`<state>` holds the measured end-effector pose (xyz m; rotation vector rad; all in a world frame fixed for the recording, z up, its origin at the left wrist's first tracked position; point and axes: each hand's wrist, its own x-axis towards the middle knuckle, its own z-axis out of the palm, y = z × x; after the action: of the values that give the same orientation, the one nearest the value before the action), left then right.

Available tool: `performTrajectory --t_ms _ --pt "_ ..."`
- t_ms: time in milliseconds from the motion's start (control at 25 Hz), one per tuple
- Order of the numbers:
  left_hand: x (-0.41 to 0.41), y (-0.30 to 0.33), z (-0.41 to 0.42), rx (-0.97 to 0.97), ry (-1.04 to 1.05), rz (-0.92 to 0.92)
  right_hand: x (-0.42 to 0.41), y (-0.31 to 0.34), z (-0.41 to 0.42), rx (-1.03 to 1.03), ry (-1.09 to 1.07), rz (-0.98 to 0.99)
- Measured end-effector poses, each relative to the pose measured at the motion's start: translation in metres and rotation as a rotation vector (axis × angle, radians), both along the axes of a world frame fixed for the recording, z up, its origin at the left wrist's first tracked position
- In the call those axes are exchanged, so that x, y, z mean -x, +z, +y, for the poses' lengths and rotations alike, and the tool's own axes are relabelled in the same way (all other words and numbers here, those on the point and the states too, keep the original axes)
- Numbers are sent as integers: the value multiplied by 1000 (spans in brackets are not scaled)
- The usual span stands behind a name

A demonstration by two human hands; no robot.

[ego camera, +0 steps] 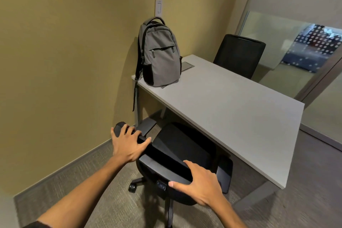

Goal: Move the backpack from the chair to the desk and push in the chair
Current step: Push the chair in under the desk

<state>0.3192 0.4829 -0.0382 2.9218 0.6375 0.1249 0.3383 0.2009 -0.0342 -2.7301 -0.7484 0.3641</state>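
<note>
A grey backpack [160, 55] stands upright on the far left corner of the pale grey desk [231, 109], leaning against the wall, one strap hanging over the desk edge. A black office chair [177, 146] sits at the desk's near side, its seat partly under the desktop. My left hand [127, 144] grips the chair's left armrest. My right hand [199, 183] rests on the top edge of the chair's backrest, fingers spread over it.
A second black chair [240, 55] stands at the desk's far side. The olive wall [64, 61] runs close on the left, with a light switch [159, 6] above the backpack. A glass partition [296, 42] is on the right. Grey carpet [83, 187] covers the floor.
</note>
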Motion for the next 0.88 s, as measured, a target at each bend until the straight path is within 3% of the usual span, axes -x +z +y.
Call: performTrajectory --t_ms 280,880 --pt "-91 -4 15 -7 -50 -49 -76 -3 14 8 -39 -49" --pt "-243 -7 36 33 -222 -56 -185 -1 35 -2 -197 38"
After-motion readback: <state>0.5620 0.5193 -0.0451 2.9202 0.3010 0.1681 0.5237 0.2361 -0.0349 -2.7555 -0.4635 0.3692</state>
